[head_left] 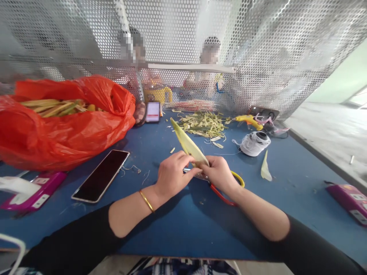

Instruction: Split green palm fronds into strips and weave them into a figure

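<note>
A long, pale yellow-green husk leaf (187, 144) slants up and to the left from between my two hands. The fingers of my left hand (175, 168) pinch its lower part, and a gold bangle circles that wrist. My right hand (219, 172) is closed on the leaf's lower right end. Below the hands lie scissors (223, 195) with one red and one yellow handle; my hands partly hide the blades, and I cannot tell whether they are touched. A small loose husk piece (266, 168) lies to the right.
A red plastic bag (94, 131) of husk strips stands left, near a phone (101, 177). Husk scraps (202, 124), a white thread spool (255, 143) and a yellow glue gun (249, 121) lie toward the perforated screen (177, 30). Purple boxes (348, 198) sit at both sides. People are behind the screen.
</note>
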{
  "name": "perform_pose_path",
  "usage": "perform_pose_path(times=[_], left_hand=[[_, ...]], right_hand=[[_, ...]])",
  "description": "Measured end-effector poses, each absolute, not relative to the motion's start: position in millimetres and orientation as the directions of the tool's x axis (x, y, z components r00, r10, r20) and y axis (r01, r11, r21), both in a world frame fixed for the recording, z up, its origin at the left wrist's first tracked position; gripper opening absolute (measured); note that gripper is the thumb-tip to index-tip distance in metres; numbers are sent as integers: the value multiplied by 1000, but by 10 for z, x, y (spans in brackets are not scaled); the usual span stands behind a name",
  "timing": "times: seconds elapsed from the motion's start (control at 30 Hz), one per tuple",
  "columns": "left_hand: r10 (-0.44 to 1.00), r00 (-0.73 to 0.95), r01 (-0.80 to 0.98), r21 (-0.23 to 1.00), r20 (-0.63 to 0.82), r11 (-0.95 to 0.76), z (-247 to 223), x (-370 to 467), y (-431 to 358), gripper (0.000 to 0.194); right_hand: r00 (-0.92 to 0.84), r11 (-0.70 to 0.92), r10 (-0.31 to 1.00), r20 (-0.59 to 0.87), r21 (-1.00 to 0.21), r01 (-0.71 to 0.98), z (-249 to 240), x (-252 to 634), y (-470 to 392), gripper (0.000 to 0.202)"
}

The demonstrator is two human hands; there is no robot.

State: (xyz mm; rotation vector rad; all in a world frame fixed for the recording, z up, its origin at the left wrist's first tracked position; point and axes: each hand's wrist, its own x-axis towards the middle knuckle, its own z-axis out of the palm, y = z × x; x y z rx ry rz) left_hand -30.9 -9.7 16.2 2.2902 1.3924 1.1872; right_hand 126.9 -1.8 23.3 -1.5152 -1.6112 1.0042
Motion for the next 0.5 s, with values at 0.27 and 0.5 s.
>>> perform_pose_path(times=[0.27, 0.5], left_hand=[[872, 164, 765, 499, 462, -408, 175, -262, -120, 21], [929, 111, 744, 590, 354, -314, 182, -227, -158, 15]], right_hand=[[-10, 48, 999, 48, -910, 412, 219, 1251, -61, 29], [-32, 20, 999, 12, -963, 269, 180, 1213, -57, 32]])
